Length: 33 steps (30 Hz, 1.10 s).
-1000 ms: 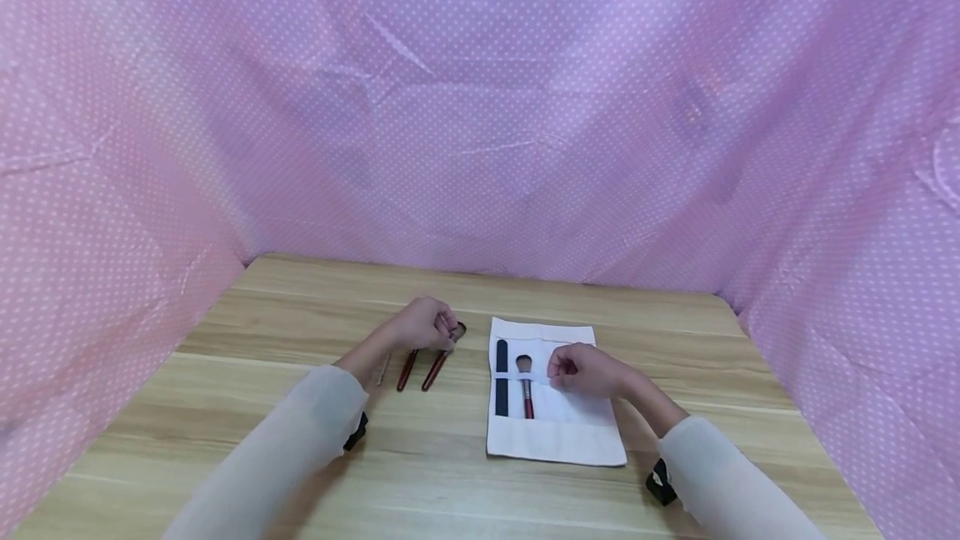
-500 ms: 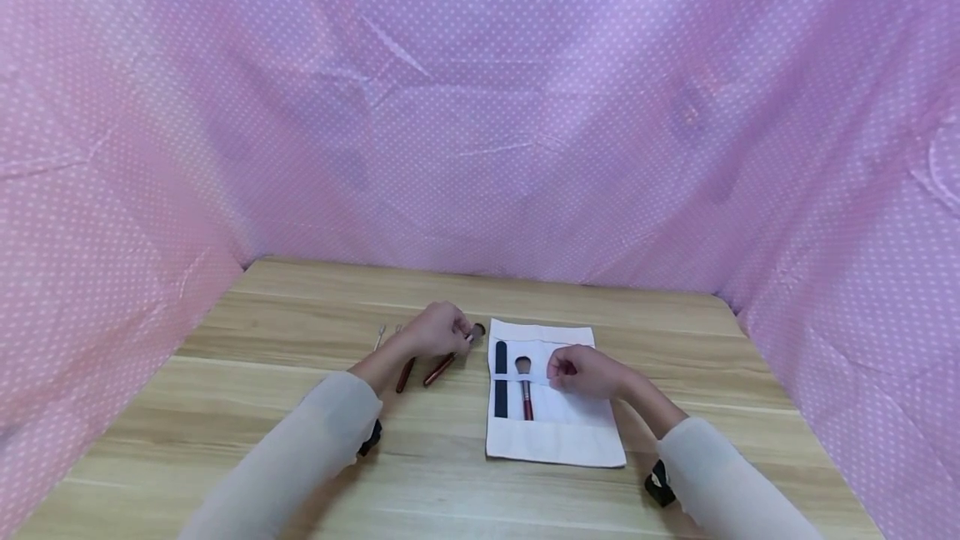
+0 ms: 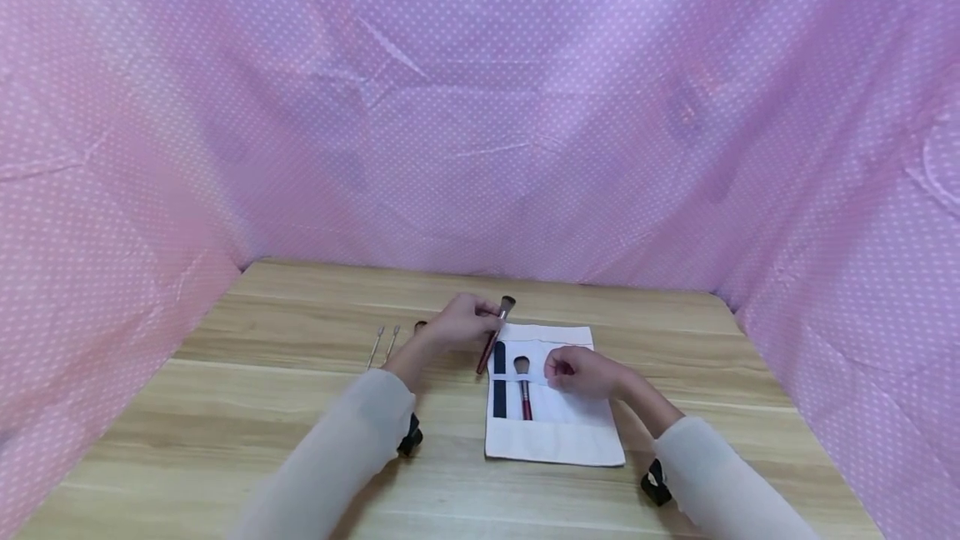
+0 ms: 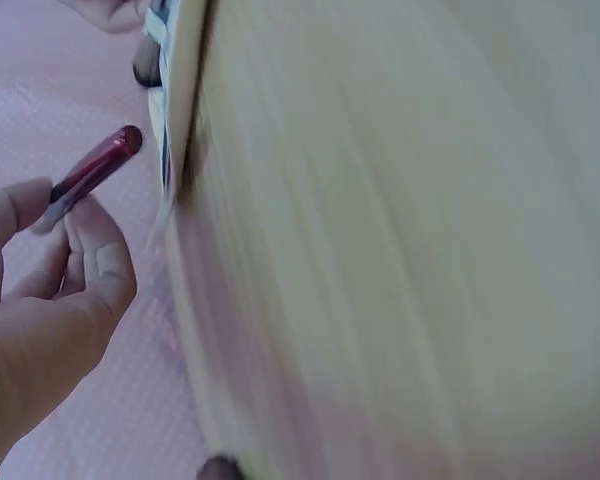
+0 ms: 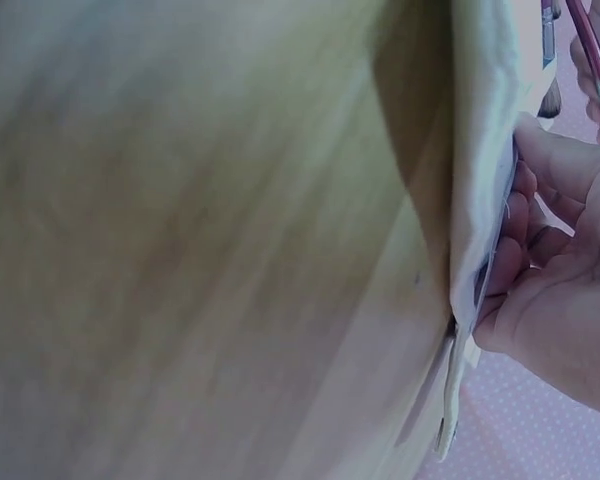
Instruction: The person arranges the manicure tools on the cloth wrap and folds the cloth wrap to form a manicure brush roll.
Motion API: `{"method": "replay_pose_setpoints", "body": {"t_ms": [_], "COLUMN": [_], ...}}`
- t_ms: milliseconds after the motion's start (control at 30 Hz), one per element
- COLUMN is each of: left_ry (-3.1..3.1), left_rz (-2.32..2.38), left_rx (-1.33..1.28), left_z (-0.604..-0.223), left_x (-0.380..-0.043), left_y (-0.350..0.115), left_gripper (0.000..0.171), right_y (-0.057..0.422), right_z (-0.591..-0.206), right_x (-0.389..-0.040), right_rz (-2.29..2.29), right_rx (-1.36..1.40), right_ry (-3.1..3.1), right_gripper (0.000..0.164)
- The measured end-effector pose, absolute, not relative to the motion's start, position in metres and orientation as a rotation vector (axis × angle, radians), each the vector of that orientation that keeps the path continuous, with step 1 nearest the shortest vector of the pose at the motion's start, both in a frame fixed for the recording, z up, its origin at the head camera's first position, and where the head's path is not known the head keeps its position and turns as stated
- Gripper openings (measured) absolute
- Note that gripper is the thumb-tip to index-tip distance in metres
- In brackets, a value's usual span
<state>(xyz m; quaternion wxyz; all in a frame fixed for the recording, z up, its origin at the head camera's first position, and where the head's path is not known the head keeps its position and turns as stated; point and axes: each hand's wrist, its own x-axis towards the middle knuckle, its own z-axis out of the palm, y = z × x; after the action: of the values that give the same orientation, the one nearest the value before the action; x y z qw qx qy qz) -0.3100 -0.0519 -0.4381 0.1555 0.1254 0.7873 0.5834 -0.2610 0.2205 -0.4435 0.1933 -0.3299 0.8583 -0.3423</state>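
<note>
Since the earlier frames, the red-handled brush (image 3: 491, 345) has been carried rightward by the left hand (image 3: 459, 321). In the head view, it is pinched at that hand's fingertips, its long axis slanted, bristles away from the person; the white roll (image 3: 555, 442) lies just rightward. Farther right, the strap (image 3: 536, 380) is pinched by the curled right hand (image 3: 588, 372). Beneath both hands, the wood table (image 3: 225, 407) is backed by pink dotted cloth (image 3: 480, 107). In the left wrist view, the handle end is pointed toward the roll. In the right wrist view, the right fingertips are partly hidden.
</note>
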Motion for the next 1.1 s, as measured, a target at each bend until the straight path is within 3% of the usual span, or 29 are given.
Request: {"method": "replay_pose_setpoints", "body": {"t_ms": [433, 967, 1100], "left_ry": [1.924, 2.037, 2.058], "left_rz": [2.169, 1.97, 1.905], "left_rx": [0.084, 0.061, 0.096], "left_z": [-0.45, -0.461, -0.462], "left_x": [-0.309, -0.305, -0.304], "left_y": [0.007, 0.022, 0.022], "left_gripper": [0.024, 0.014, 0.033], "right_y": [0.217, 0.219, 0.219], "right_z": [-0.441, -0.445, -0.444], "right_x": [-0.263, -0.266, -0.265], "right_rz": [-0.914, -0.91, -0.909], "right_rx": [-0.938, -0.987, -0.981], "right_ry": [2.46, 2.428, 2.431], "right_gripper": [0.01, 0.016, 0.017]}}
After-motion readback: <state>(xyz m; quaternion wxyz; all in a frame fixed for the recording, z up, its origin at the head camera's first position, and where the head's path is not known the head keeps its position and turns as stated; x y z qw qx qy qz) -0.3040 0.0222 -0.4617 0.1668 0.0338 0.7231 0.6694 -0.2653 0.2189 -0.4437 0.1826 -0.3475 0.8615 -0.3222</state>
